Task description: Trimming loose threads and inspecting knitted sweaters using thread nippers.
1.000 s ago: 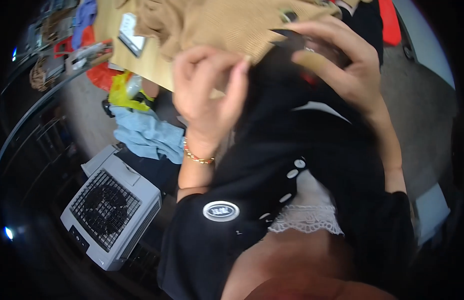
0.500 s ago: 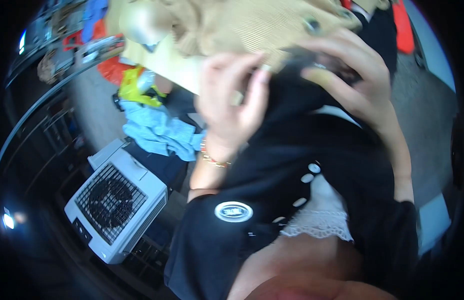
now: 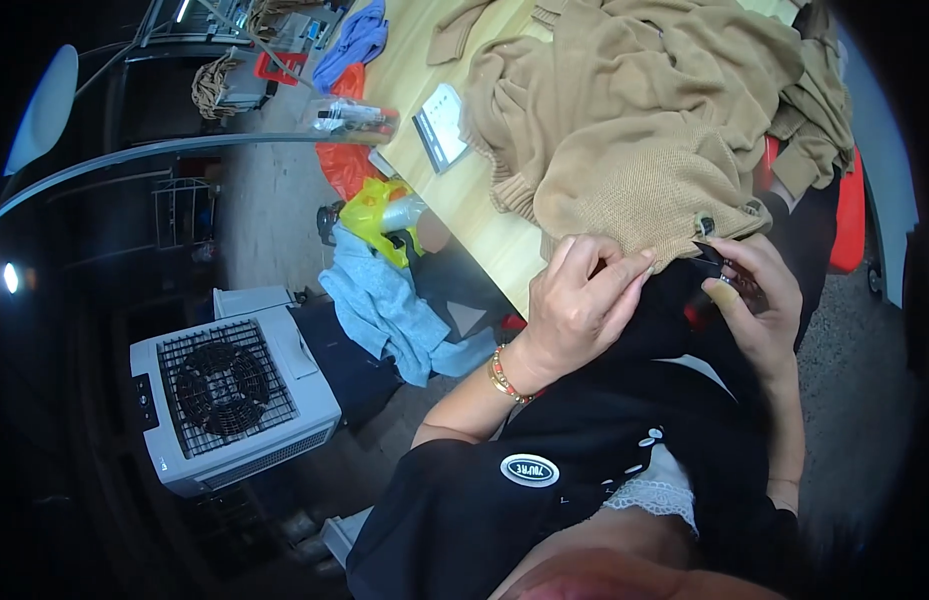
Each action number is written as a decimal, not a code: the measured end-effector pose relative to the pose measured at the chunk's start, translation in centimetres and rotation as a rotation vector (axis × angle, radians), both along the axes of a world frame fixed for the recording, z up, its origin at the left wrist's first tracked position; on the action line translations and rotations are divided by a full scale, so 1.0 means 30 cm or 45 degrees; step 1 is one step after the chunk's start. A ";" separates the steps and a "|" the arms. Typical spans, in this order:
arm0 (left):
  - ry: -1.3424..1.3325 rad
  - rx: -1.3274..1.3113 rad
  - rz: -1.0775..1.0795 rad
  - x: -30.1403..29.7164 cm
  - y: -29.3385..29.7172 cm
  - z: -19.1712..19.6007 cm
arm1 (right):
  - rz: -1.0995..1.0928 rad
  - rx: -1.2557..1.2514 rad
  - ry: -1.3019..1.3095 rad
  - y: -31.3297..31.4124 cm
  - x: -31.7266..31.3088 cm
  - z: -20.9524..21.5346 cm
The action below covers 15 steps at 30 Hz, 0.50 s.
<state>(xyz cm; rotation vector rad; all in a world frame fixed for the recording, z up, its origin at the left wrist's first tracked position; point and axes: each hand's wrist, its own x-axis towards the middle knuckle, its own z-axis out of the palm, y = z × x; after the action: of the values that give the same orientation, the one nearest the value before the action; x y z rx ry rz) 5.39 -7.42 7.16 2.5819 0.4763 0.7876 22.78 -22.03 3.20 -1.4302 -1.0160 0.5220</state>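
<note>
A tan knitted sweater lies bunched over the table, its near edge hanging toward my lap. My left hand is closed in a pinch on that near edge, thumb against the fingers; a thread between them is too small to make out. In my right hand are small dark thread snips, their pointed blades apart and right beside the sweater's edge. Just above the blades, a dark button shows on the knit. My right fingers partly hide the snips' handles.
On the pale wooden table lies a phone-like tablet. A clear packet sits at its left edge, by a red bag. Lower left are a yellow bag, light blue cloth and a white air cooler. A red stool stands right.
The view has shifted, so more of the table and sweater shows and my hands appear lower and farther right. Both hands, blurred before, are now sharp and close to the sweater's edge.
</note>
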 end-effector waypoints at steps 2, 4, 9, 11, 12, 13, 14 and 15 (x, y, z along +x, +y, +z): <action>-0.014 0.015 -0.025 0.005 0.003 0.004 | -0.025 -0.001 -0.005 -0.001 0.012 0.006; 0.038 0.008 -0.017 0.008 0.001 0.019 | -0.043 0.011 -0.051 -0.004 0.024 0.015; 0.083 0.003 -0.027 0.010 -0.001 0.020 | -0.081 0.091 -0.002 -0.007 0.043 0.016; 0.087 -0.015 -0.030 0.013 -0.001 0.020 | -0.080 0.106 -0.008 -0.013 0.045 0.016; 0.082 0.000 -0.047 0.012 -0.001 0.019 | -0.089 0.099 0.004 -0.014 0.042 0.019; 0.077 0.014 -0.063 0.011 -0.001 0.017 | -0.098 0.092 0.017 -0.015 0.041 0.020; 0.077 0.014 -0.069 0.008 0.001 0.013 | -0.105 0.092 0.017 -0.017 0.041 0.021; 0.058 0.010 -0.093 0.005 0.004 0.009 | -0.094 0.073 0.016 -0.019 0.042 0.020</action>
<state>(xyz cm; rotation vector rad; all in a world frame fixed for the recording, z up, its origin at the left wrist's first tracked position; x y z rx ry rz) 5.55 -7.31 7.43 2.6133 0.3907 0.7091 24.05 -22.59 3.81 -1.4067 -0.9572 0.4444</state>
